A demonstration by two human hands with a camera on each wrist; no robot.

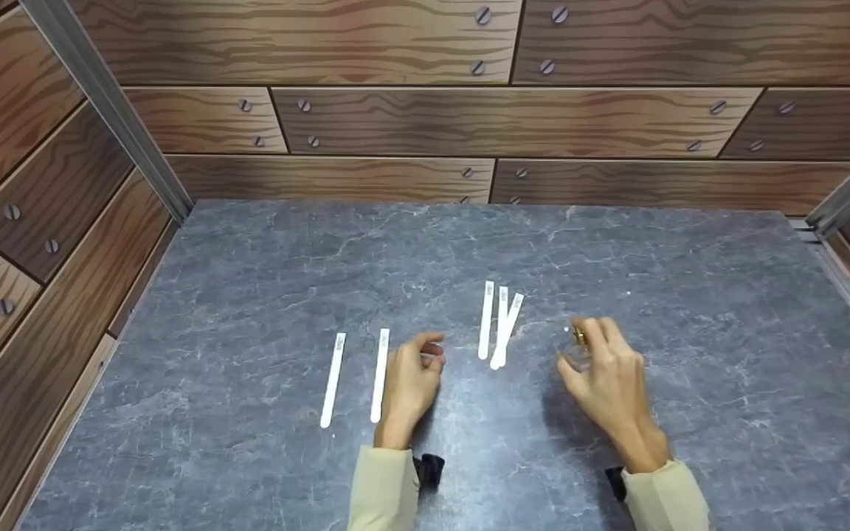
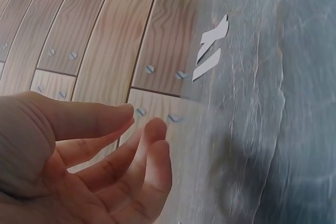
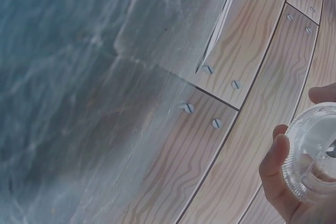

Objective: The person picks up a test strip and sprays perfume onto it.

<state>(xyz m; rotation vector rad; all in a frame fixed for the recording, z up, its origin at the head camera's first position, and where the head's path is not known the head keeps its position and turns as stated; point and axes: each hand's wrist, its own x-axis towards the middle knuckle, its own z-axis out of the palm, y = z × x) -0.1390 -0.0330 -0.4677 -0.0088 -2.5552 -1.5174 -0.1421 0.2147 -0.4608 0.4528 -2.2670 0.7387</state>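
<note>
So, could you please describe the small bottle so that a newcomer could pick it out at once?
Start on the grey marbled stone tabletop and find the right hand, right of the bundle of three white paper strips. The small clear glass bottle is gripped in its fingers. It alone is transparent and rounded with a gold top; everything else lying there is a flat white strip.

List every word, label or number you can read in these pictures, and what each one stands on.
No text can be read.
Two white paper strips by the left hand: grey print near the far ends, too small.
Three white paper strips: same marks, blurred.
Clear glass bottle with gold cap in the right hand: no label visible.
</note>
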